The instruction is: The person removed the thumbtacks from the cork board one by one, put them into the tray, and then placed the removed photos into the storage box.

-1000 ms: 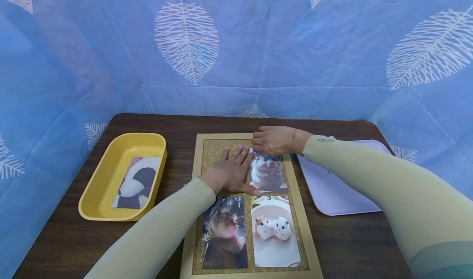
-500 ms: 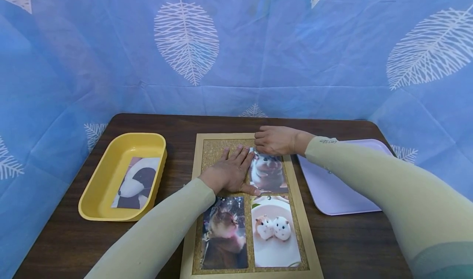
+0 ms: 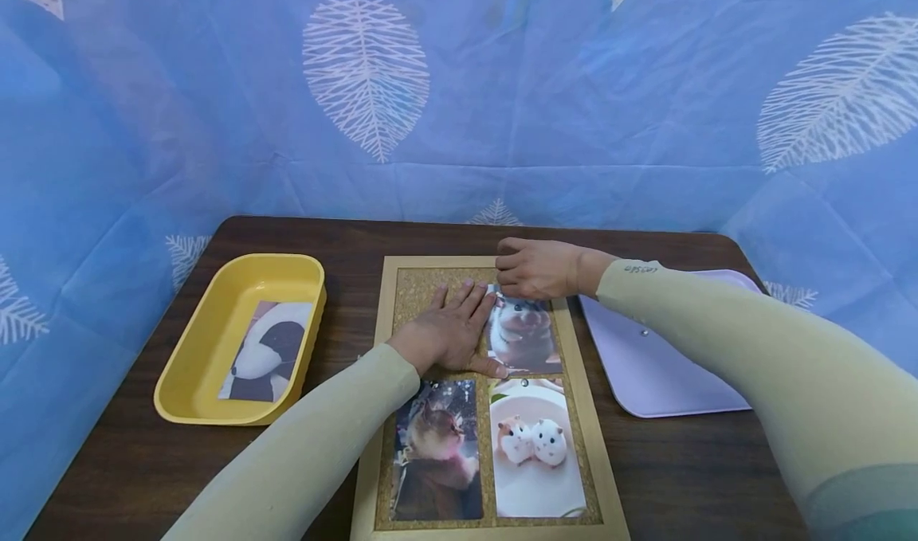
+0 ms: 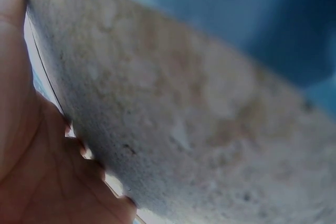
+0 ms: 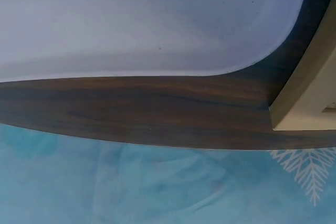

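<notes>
My left hand (image 3: 452,330) lies with spread fingers on the cork board (image 3: 437,278), its fingertips and thumb over the left edge of a grey-and-white hamster photo (image 3: 523,335). In the left wrist view, the palm of the left hand (image 4: 47,156) shows beside a blurred speckled surface. At the photo's top edge is my right hand (image 3: 538,268), fingers bent downward; its fingertips are hidden, so I cannot tell what it holds. Below lie a photo of two hamsters (image 3: 534,461) and a darker animal photo (image 3: 437,461), each with a silver tack near its top.
A yellow tray (image 3: 175,366) on the left holds a photo of a plush-like animal (image 3: 265,354). The lilac tray (image 3: 667,382) on the right, partly under the right arm, bears a small silver tack (image 3: 644,333). The board's wooden frame (image 3: 606,489) rests on a dark wooden table (image 3: 688,461).
The right hand has shifted very slightly to the right along the photo's top edge. The left hand stays in place on the board, and the head view has tilted a little.
</notes>
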Demonstrator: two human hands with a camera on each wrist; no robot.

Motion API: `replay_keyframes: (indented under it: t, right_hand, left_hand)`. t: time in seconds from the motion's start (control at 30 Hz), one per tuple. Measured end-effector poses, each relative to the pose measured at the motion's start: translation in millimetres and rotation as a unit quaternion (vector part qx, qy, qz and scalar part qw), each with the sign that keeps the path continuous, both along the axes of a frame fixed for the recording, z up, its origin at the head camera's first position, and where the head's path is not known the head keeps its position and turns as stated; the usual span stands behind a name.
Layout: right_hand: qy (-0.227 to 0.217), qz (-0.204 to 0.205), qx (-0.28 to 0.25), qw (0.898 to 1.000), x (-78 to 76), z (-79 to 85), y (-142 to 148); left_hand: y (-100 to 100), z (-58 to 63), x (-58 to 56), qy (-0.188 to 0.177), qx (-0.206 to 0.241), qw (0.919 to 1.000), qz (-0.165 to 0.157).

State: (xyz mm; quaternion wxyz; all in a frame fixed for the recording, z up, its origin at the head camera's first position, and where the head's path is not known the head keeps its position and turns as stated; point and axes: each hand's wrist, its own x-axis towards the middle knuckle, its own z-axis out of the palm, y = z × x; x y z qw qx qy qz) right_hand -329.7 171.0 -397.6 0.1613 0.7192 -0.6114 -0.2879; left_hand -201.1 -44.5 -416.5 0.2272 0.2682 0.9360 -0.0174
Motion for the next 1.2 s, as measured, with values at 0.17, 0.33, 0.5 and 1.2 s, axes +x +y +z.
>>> replay_keyframes:
  t: [0.17, 0.33, 0.5, 1.2]
  right_hand:
    - [-0.011, -0.006, 0.009, 1.0, -1.5, 1.4, -1.6]
    - [-0.009, -0.04, 0.05, 0.998, 1.3, 7.8, -6.9]
    - [-0.016, -0.089, 0.082, 0.992, 6.3, 12.0, -14.5]
    - [-0.033, -0.137, 0.082, 0.987, 9.5, 8.3, -15.6]
  left_hand:
    - [-0.2, 0.0, -1.0, -0.004, -0.004, 1.0, -0.002]
    - [0.2, 1.5, -1.6, -0.008, -0.003, 1.0, -0.001]
    - [0.5, 1.7, -2.4, -0.005, -0.005, 1.0, -0.003]
    - [-0.7, -0.7, -4.2, -0.007, -0.003, 1.0, -0.002]
